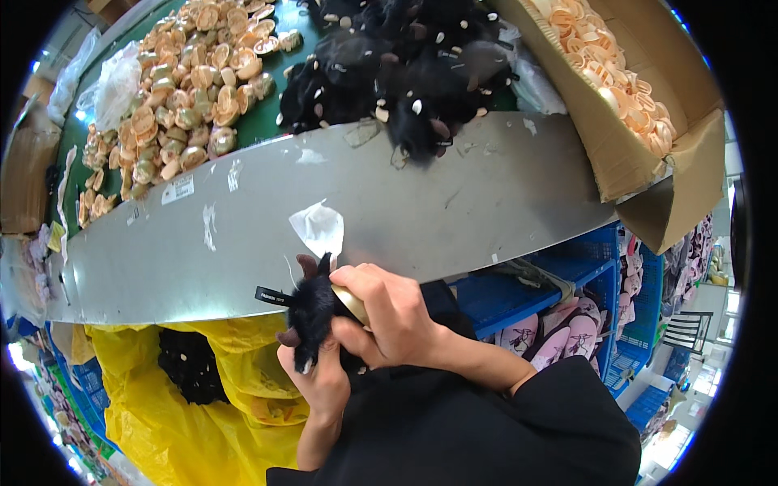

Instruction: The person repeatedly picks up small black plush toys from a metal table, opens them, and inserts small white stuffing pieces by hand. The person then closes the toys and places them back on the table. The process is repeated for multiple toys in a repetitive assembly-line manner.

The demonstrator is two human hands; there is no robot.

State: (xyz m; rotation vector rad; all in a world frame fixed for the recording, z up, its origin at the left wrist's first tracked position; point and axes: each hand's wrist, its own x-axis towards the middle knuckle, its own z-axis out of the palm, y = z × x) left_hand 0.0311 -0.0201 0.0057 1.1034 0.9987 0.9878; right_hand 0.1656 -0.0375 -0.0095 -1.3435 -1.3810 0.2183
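Note:
Just in front of my body, both hands are closed on a small black plush toy piece point(312, 304) with brownish-pink ears and a black fabric tag sticking out to the left. My left hand point(322, 387) grips its lower end, thumb up against the fur. My right hand point(393, 312) pinches a shiny pale-gold rounded shell piece point(350, 304) against the plush's right side. The fingers hide how far the shell sits inside the plush. A thin white plastic scrap point(318, 228) lies on the metal edge just beyond the toy.
A grey metal ledge point(405, 202) borders a green work surface. Peach-and-gold shell pieces point(190, 89) are heaped at far left, black plush pieces point(405, 65) at far middle. A cardboard box point(600, 121) of peach parts stands right. Below are a yellow bag point(154, 405) and blue crates point(502, 300).

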